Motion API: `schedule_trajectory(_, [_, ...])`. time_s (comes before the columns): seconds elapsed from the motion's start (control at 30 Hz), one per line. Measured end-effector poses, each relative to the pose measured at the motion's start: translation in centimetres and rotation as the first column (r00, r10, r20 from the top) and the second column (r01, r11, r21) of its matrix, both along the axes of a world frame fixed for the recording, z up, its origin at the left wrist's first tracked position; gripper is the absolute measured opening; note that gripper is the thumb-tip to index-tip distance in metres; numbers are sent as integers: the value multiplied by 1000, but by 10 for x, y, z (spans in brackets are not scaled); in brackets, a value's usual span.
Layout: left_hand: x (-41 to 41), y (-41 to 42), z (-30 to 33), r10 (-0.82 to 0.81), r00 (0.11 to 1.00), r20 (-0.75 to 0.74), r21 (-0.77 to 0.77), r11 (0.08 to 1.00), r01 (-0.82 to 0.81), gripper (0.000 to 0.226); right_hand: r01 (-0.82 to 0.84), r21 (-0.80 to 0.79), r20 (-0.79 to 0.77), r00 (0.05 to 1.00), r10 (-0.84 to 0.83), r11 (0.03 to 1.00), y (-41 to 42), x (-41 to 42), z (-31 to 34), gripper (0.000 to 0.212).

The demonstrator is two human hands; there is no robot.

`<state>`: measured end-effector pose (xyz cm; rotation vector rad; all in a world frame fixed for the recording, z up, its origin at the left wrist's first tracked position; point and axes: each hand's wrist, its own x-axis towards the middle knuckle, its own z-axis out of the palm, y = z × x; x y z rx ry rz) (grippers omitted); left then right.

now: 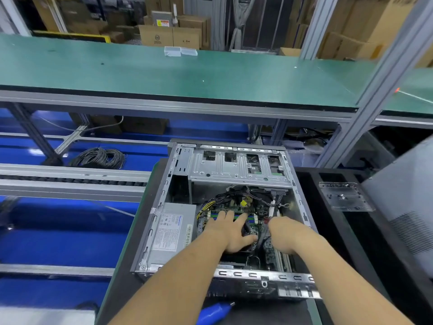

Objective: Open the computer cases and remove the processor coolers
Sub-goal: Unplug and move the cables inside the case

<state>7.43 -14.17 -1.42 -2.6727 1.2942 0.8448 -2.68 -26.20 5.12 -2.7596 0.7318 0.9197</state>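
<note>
Computer case [234, 165] lies on its side on a dark mat [131, 249] near the bottom middle of the view, its side panel off and the inside facing up. A silver power supply [168, 233] with a white label fills the left part. A perforated metal drive cage [239, 165] spans the far end. Between them sits the green circuit board [255, 228], with blue and green memory slots and a tangle of black and yellow cables [236, 198] above it.

Both bare arms reach into the case from the near edge. The left hand [232, 233] lies over the middle of the board with fingers spread and straight, pressing down on a dark part beneath the palm; what that part is cannot be told. The right hand [283, 233] sits just beside it, fingers bent downward into the case; whether they grip anything is hidden.

A blue screwdriver [215, 311] lies on the mat just in front of the case. To the right stands a black tray [328, 231] with a clear plastic plate [344, 195] on its rim. A coil of grey cable [100, 157] rests on the blue floor to the left. A long green bench [164, 71] runs across behind, with cardboard boxes [168, 35] beyond it.

The case's raised metal walls hem in the hands on all sides, and the cable tangle crowds the far side of the board.
</note>
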Motion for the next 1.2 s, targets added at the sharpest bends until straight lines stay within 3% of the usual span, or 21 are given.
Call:
schedule_trajectory(0.07, [5,6,7,-35,998,44,37,999,34,91,31,-90,205,979,-12,995,4,4,7,11])
schedule_trajectory(0.13, [10,15,13,-59,992,109,72,996,52,95,111,-136,453,891,-38,985,11,19,14,20])
schedule_trajectory(0.2, [9,23,17,-75,983,169,68,996,64,96,112,102,556,818,-150,988,16,36,6,25])
schedule_trajectory(0.27, [1,28,14,-71,983,168,53,997,63,97,98,289,494,837,-236,952,16,51,-13,29])
schedule_trajectory(0.3, [-3,29,11,-45,991,127,50,998,39,98,87,298,471,853,-225,951,13,57,-25,29])
schedule_trajectory(0.5, [-3,26,5,92,992,-87,95,992,-83,103,145,205,399,891,-217,968,7,94,-68,21])
schedule_trajectory(0.8, [-2,27,2,99,988,-120,83,993,-89,103,274,-6,413,877,-248,962,4,105,-89,11])
schedule_trajectory(0.87, [-2,27,1,100,988,-122,81,993,-90,103,280,36,379,884,-272,959,2,107,-89,10])
schedule_trajectory(1.0, [-2,27,0,101,987,-124,87,992,-90,103,330,198,256,892,-373,923,-8,110,-84,43])
schedule_trajectory(1.13, [-2,27,-1,100,987,-126,93,992,-88,103,296,386,290,860,-420,873,-11,107,-82,44])
schedule_trajectory(1.2, [-2,27,0,101,986,-135,91,992,-89,103,295,378,262,875,-407,878,-10,106,-77,44])
